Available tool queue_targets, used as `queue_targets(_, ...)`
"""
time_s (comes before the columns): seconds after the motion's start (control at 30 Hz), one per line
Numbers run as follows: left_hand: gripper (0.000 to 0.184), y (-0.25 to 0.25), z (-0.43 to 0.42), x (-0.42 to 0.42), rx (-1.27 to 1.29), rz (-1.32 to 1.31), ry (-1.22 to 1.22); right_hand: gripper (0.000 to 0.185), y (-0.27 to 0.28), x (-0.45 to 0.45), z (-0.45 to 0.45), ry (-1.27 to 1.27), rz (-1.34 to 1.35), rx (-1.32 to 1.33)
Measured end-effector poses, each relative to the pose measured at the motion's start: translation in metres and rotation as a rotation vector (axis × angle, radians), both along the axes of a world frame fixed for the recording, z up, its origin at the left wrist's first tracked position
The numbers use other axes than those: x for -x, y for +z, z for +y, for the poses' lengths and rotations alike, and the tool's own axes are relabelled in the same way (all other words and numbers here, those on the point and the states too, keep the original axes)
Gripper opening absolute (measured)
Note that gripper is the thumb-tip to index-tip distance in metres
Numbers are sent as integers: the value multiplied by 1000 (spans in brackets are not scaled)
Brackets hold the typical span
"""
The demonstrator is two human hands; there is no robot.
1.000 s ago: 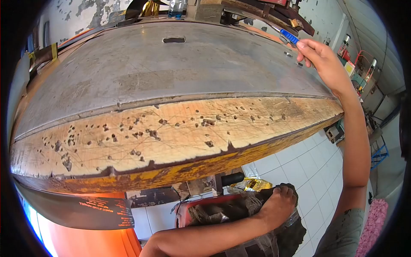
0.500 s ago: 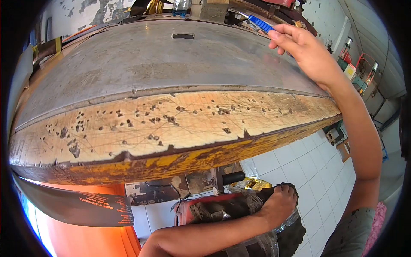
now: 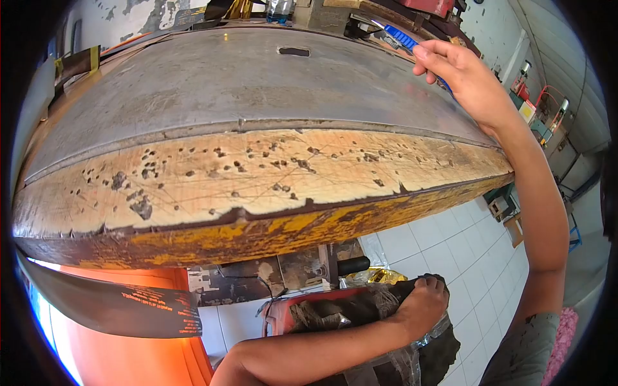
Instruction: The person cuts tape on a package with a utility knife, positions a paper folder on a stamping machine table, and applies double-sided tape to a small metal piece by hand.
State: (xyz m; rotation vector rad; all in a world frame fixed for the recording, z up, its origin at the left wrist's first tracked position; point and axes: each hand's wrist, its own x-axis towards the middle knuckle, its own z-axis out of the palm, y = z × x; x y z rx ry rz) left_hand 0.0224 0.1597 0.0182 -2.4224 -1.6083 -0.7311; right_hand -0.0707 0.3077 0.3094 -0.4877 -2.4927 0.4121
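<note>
My right hand (image 3: 460, 74) is closed in a pinch around a slim blue tool (image 3: 400, 37) with a ribbed handle and a thin pointed metal tip, held over the far right of the grey metal sheet (image 3: 212, 80). The tool's tip points up and left. Lower down, my left hand (image 3: 425, 305) rests on the right end of a dark, tape-wrapped padded thing (image 3: 360, 309), its fingers curled over the edge. Between the metal sheet and my left arm runs the pitted wooden edge (image 3: 270, 170) of the bench.
An orange cloth (image 3: 129, 360) and a dark printed sheet (image 3: 141, 312) hang at the lower left. A bottle with blue liquid (image 3: 278, 11) and red machinery (image 3: 430, 6) stand at the back. White floor tiles (image 3: 473, 276) show at the right; gold foil (image 3: 380, 276) lies near my left hand.
My right hand, with the blue tool, has moved left from a second ago, then slightly right. The view has shifted, so the bench appears higher and further right. My left hand keeps its place.
</note>
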Motion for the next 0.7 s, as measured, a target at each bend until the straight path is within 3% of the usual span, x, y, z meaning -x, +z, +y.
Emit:
queue_targets(0.53,32,0,2,0,49,-4,-18,49,4,8,1,108,-29,-67)
queue_targets(0.7,34,0,2,1,57,-14,-36,49,-2,-17,-2,-46,-9,-68)
